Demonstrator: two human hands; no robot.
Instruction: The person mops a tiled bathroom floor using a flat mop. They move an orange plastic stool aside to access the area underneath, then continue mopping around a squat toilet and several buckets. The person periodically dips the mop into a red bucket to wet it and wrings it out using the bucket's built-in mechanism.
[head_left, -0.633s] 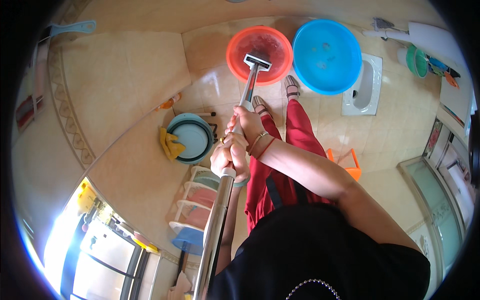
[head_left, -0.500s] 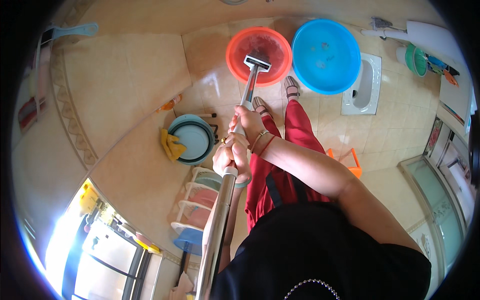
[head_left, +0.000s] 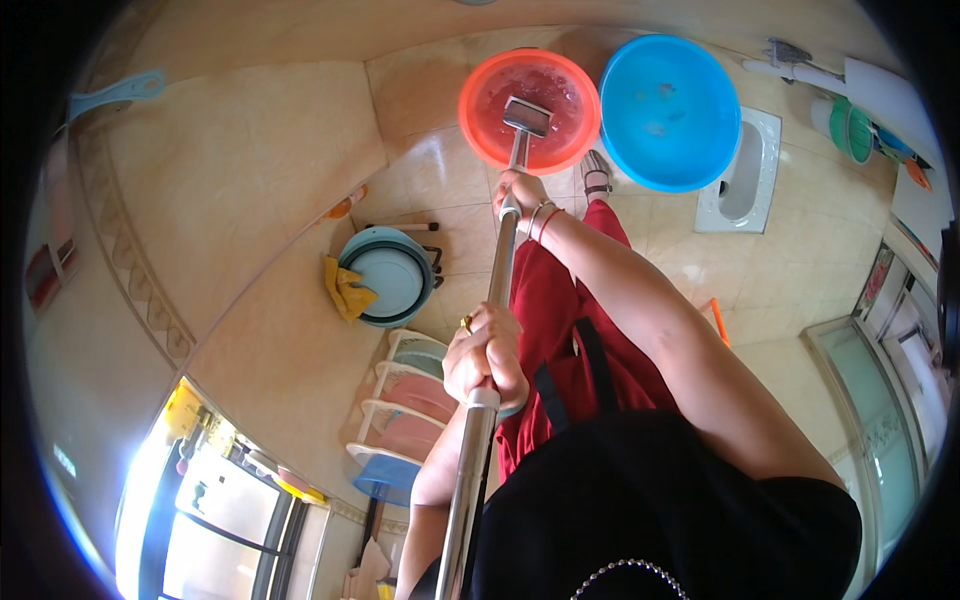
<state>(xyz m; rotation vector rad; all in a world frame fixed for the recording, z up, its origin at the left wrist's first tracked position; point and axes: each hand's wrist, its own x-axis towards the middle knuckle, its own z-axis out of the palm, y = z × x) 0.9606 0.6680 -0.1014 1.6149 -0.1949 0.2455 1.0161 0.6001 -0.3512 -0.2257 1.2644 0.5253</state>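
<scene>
A long-handled mop [head_left: 503,255] with a silver pole runs from beside my body to the far basin. My right hand [head_left: 520,190] is wrapped round the pole near its far end, close to the mop head [head_left: 527,117]. Lower down the same pole, my left hand [head_left: 485,357], with a ring on one finger, is closed round a light-coloured grip section. The small rectangular head, white-edged with a grey face, is over or in the red basin [head_left: 470,125], which holds bubbly water. What lies under the head is hidden.
Right of the red basin stands a larger blue basin [head_left: 615,150], then a white squat toilet [head_left: 768,170]. At left are a light blue tub [head_left: 385,275] with a yellow cloth [head_left: 347,290] and a rack of basins [head_left: 372,415]. An orange stool edge [head_left: 718,320] shows at right.
My right hand has slid along the pole toward the mop head, and my left hand has come nearer my body, so they are farther apart. The mop head has tilted, showing its grey face.
</scene>
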